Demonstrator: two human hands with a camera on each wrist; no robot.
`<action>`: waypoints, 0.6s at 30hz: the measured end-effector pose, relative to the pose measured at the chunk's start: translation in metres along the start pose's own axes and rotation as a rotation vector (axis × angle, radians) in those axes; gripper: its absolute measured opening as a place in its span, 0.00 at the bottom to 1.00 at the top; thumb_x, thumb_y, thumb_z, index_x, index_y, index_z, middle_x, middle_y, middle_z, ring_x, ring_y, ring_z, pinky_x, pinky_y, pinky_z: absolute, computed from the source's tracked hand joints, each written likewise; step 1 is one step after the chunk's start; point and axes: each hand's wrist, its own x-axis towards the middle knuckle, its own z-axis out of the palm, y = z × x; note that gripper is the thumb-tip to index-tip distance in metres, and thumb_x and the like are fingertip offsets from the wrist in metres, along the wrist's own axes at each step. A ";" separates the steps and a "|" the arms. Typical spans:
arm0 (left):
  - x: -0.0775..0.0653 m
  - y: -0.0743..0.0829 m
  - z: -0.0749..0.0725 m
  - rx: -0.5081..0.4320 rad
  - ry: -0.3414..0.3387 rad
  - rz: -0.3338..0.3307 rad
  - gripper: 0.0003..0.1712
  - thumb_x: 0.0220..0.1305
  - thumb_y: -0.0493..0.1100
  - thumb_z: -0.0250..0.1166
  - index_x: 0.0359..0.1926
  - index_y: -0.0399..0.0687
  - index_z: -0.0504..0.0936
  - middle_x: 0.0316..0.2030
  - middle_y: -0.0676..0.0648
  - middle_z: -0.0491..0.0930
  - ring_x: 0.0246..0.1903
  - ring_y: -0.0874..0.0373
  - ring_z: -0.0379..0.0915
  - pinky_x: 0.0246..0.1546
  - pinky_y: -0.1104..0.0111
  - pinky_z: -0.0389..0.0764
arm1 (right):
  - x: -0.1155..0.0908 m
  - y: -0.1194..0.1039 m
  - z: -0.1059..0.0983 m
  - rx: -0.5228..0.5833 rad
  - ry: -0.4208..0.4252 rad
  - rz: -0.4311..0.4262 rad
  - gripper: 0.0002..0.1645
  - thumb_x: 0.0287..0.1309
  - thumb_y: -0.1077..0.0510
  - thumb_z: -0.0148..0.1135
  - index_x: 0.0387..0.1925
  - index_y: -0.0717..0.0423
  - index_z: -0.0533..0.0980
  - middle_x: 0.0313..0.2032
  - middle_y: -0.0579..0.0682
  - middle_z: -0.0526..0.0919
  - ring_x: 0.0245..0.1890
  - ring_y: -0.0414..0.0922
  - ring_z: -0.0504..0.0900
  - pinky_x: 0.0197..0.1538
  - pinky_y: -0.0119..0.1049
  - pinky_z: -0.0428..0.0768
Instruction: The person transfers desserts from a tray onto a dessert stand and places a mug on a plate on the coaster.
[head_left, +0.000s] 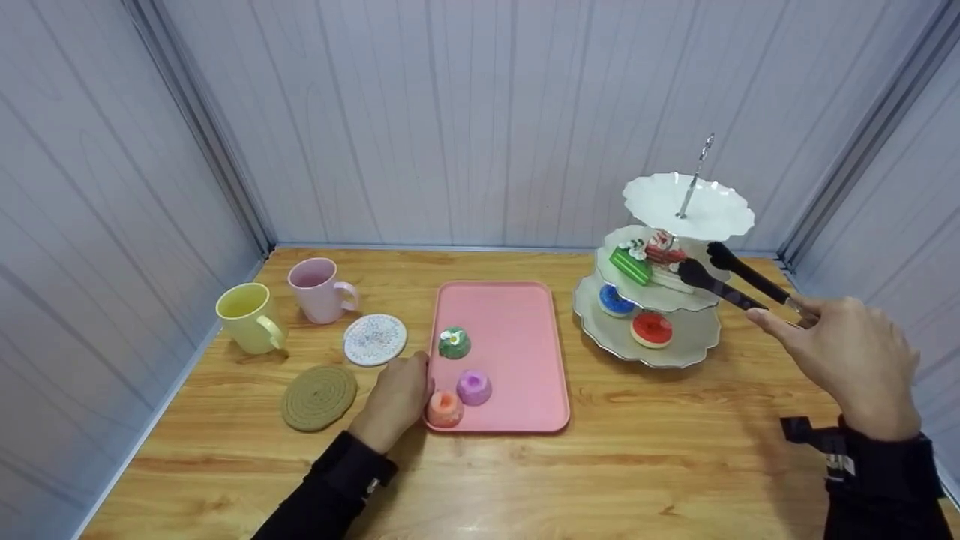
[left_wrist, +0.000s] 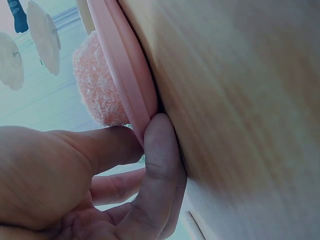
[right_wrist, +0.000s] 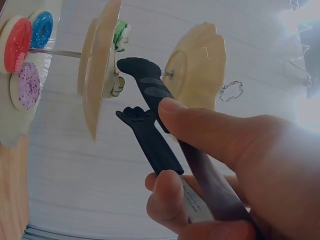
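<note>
My left hand (head_left: 397, 394) pinches the left rim of a pink tray (head_left: 517, 352), thumb on top and fingers at its outer side. Along the tray's left part sit a green cake with a white flower (head_left: 454, 343), a purple cake (head_left: 474, 386) and an orange cake (head_left: 445, 409), the last close to my thumb. My right hand (head_left: 859, 360) grips black-tipped tongs (right_wrist: 155, 92), their tips spread apart near the middle tier of a three-tier stand (head_left: 690, 199). A green cake slice (head_left: 630, 266) and a red-topped cake slice (head_left: 664, 251) lie on that tier.
The stand's bottom tier bears a blue donut (head_left: 615, 300), a red donut (head_left: 651, 330) and a purple speckled donut (right_wrist: 26, 86). On the left stand a yellow mug (head_left: 251, 322) and a pink mug (head_left: 319, 292), near a white speckled coaster (head_left: 375, 340) and a brown woven coaster (head_left: 319, 397).
</note>
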 end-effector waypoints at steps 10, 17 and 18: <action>0.005 -0.012 0.013 0.011 -0.005 0.011 0.07 0.71 0.41 0.62 0.40 0.42 0.83 0.33 0.37 0.87 0.38 0.40 0.88 0.37 0.49 0.88 | 0.001 -0.005 0.003 0.037 0.031 -0.038 0.53 0.63 0.20 0.60 0.64 0.62 0.81 0.39 0.66 0.91 0.18 0.48 0.70 0.18 0.39 0.56; 0.002 0.000 -0.001 0.004 -0.012 0.004 0.05 0.69 0.38 0.64 0.38 0.39 0.82 0.31 0.37 0.86 0.35 0.39 0.87 0.34 0.47 0.86 | 0.001 -0.011 0.006 0.071 0.041 -0.058 0.53 0.61 0.19 0.62 0.62 0.61 0.83 0.37 0.62 0.90 0.23 0.51 0.78 0.19 0.41 0.64; 0.003 -0.003 0.003 -0.009 -0.014 0.005 0.05 0.69 0.38 0.64 0.38 0.38 0.82 0.31 0.36 0.86 0.36 0.38 0.87 0.34 0.47 0.86 | 0.001 -0.011 0.006 0.073 0.046 -0.062 0.53 0.61 0.19 0.63 0.61 0.61 0.84 0.35 0.61 0.90 0.24 0.51 0.79 0.19 0.41 0.64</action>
